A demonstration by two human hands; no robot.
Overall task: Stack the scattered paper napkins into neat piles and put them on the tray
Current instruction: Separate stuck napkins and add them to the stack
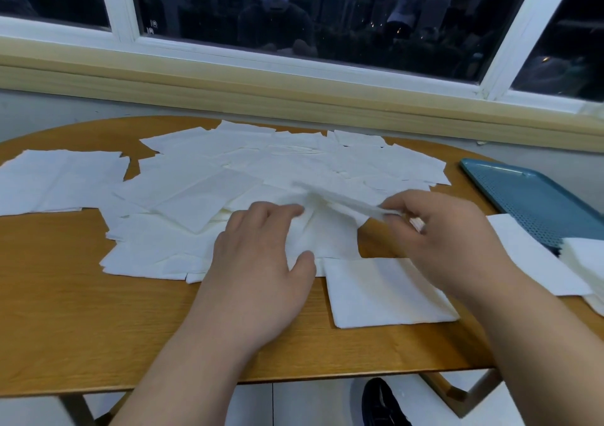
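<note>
Several white paper napkins lie scattered and overlapping across the far half of the wooden table. My left hand presses flat on napkins near the middle, fingers spread and fairly straight. My right hand pinches the edge of one napkin and holds it lifted, blurred, above the heap. A squared pile of napkins sits at the front, under my right wrist. The teal perforated tray is at the right, with napkins overlapping its near end.
A window sill and white frame run along the wall just behind the table. Another napkin lies beside the tray at the right edge. Below the table's front edge, a dark shoe and the table legs show.
</note>
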